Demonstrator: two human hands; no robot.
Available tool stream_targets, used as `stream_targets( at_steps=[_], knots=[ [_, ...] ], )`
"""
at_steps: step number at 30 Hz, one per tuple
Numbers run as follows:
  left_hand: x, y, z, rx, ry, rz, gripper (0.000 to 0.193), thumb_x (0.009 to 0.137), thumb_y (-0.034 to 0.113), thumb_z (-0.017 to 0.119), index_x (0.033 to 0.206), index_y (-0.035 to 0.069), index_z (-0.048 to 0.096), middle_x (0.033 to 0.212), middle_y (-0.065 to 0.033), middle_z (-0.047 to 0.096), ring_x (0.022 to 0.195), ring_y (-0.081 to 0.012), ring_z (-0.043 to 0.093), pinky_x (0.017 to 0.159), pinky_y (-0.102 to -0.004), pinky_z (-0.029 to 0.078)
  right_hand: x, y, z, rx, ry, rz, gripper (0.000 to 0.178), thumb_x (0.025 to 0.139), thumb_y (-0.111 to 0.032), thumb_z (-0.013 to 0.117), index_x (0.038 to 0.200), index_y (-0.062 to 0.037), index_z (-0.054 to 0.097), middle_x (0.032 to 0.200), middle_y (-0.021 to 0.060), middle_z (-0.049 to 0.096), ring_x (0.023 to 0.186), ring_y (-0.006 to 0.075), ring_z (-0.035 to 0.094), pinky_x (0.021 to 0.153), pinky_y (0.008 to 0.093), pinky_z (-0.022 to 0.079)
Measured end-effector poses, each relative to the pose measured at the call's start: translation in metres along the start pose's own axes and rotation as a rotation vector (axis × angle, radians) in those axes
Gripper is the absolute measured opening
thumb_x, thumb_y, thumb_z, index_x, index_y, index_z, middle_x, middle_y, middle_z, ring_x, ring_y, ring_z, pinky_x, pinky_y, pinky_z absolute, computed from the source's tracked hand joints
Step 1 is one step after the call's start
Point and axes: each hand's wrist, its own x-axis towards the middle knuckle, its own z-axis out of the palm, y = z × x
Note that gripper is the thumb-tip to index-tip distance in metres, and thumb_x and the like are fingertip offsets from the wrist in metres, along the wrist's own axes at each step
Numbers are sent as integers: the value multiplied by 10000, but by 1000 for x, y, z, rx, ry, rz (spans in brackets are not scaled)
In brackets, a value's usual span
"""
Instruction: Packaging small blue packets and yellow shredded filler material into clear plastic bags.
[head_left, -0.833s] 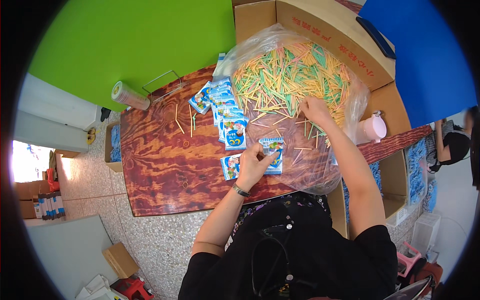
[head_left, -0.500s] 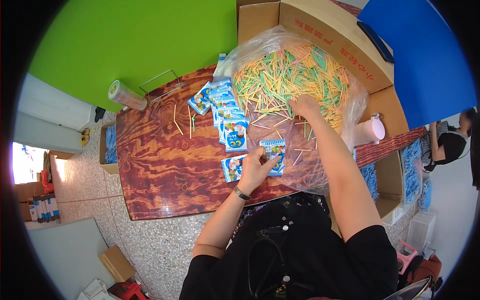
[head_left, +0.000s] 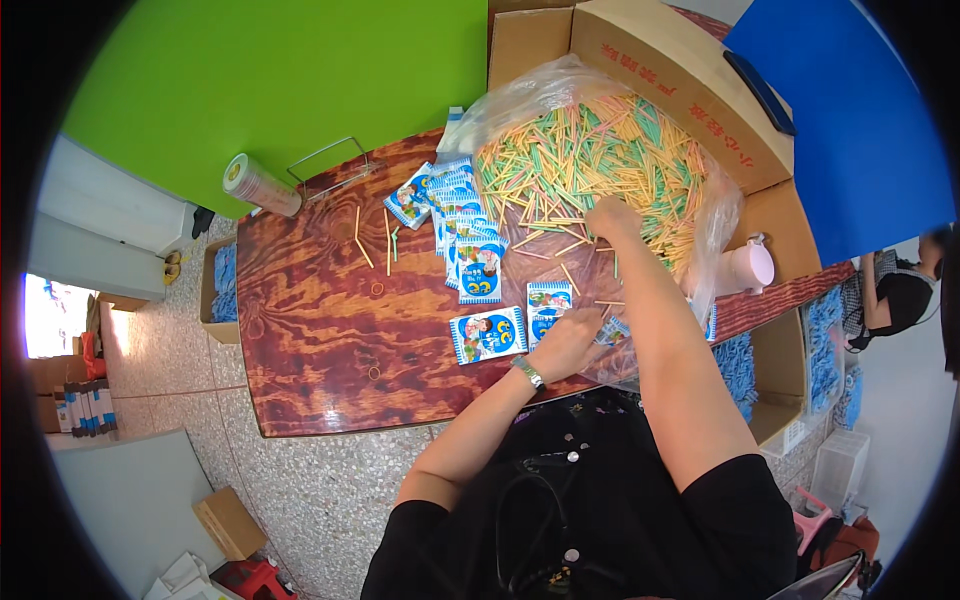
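Observation:
A broad heap of thin, straw-like pastel sticks [head_left: 570,150] in yellow, green and pink lies on clear plastic. At its near edge is my right hand [head_left: 612,220], fingers closed and bent down among the sticks; what they pinch is hidden. My left hand [head_left: 570,345] is closed at the table's near side. A blue-and-white printed packet [head_left: 612,328] shows at its fingertips. Just behind that hand lies another packet [head_left: 548,300], with a flat packet [head_left: 488,336] to its left. An overlapping row of packets [head_left: 480,272] runs back along the heap's left side.
An opened cardboard box [head_left: 680,95] walls in the heap at the back right. A pink cup [head_left: 748,266] stands right of it. On the wooden table [head_left: 320,330] are loose sticks, a wire stand [head_left: 335,172] and a cylindrical container [head_left: 262,187]. Another person [head_left: 895,300] sits far right.
My left hand has moved right, off the flat packets, and a packet now shows at its fingertips. My right hand has stayed at the heap's near edge, shifting only slightly.

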Motion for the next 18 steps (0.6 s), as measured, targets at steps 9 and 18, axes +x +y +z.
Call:
stream_targets(
  at_steps=[9, 18],
  knots=[
    [4, -4, 16, 381, -215, 32, 246, 791, 132, 631, 948, -50, 581, 1074, -221, 595, 1048, -340, 558, 901, -411, 434, 7, 13, 10, -54, 61, -19, 370, 865, -162, 507, 1202, -17, 564, 1136, 208, 654, 1081, 318, 636, 852, 426, 504],
    [3, -3, 15, 270, -128, -50, 283, 792, 146, 646, 992, -31, 550, 988, -209, 603, 943, -371, 577, 842, -425, 455, -19, 71, -10, 1052, -398, -324, 258, 965, -300, 523, 1054, -59, 550, 883, 38, 579, 743, 151, 559, 716, 344, 491]
  ],
)
